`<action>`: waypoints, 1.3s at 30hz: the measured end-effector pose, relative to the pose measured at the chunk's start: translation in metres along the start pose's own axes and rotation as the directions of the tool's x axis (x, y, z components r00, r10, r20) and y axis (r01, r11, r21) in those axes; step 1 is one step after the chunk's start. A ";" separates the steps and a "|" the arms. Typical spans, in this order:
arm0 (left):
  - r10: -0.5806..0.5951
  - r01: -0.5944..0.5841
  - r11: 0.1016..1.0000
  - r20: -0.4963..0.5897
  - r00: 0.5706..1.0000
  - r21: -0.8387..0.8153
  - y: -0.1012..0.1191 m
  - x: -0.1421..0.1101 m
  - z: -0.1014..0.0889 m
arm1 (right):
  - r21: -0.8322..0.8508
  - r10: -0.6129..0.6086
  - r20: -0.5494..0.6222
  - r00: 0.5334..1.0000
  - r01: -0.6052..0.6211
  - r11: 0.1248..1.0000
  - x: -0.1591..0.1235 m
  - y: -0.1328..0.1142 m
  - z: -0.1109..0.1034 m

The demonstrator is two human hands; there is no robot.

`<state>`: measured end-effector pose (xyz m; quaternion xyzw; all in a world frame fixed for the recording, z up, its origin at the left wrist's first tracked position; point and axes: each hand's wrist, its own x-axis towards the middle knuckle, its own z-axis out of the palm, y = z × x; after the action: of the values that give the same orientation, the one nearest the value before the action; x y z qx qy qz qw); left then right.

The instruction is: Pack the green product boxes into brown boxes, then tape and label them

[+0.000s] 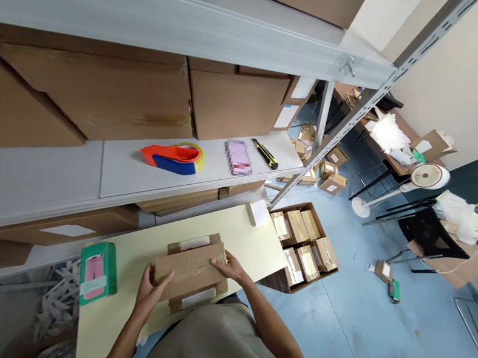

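Gripping seems our present step: our left hand (149,293) and right hand (228,265) clasp opposite ends of a matte brown cardboard box (190,270), over the smooth cream table (121,325); moving it would call for even pressure. Alongside sits a green carton (107,273); beyond, a curved orange-and-blue tape dispenser (175,160) on the grey shelf (124,174); farther, a round-headed white fan (430,176).

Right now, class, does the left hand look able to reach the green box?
Probably yes: nothing stands between the left hand and the green box on the pale-yellow table, though that hand is holding the cardboard carton.
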<state>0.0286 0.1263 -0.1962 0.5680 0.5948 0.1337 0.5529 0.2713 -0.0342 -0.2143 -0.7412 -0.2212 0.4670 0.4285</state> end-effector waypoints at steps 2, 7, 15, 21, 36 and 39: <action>-0.016 0.020 0.996 -0.043 0.999 0.085 0.011 0.000 0.005 | -0.101 0.016 -0.036 0.999 -0.019 0.995 0.005 -0.004 0.006; 0.049 -0.017 0.965 -0.116 0.992 0.260 0.027 0.007 0.015 | -0.341 0.043 -0.142 0.989 -0.089 0.936 0.015 -0.025 0.016; 0.079 -0.003 0.934 -0.199 0.977 0.358 0.023 0.013 0.022 | -0.520 0.016 -0.150 0.989 -0.093 0.849 0.029 -0.057 0.017; 0.093 -0.010 0.928 -0.203 0.975 0.374 0.025 0.013 0.023 | -0.561 0.003 -0.143 0.990 -0.083 0.824 0.033 -0.057 0.017; 0.033 0.077 0.914 -0.261 0.965 0.398 0.034 0.010 0.026 | -0.582 0.038 -0.171 0.985 -0.132 0.802 0.035 -0.059 0.022; 0.001 0.098 0.908 -0.236 0.972 0.408 0.035 0.010 0.025 | -0.590 0.036 -0.171 0.985 -0.131 0.797 0.034 -0.062 0.022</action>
<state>0.0694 0.1337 -0.1825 0.6384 0.6836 0.0551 0.3494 0.2725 0.0333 -0.1839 -0.8806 -0.2912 0.3344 0.1669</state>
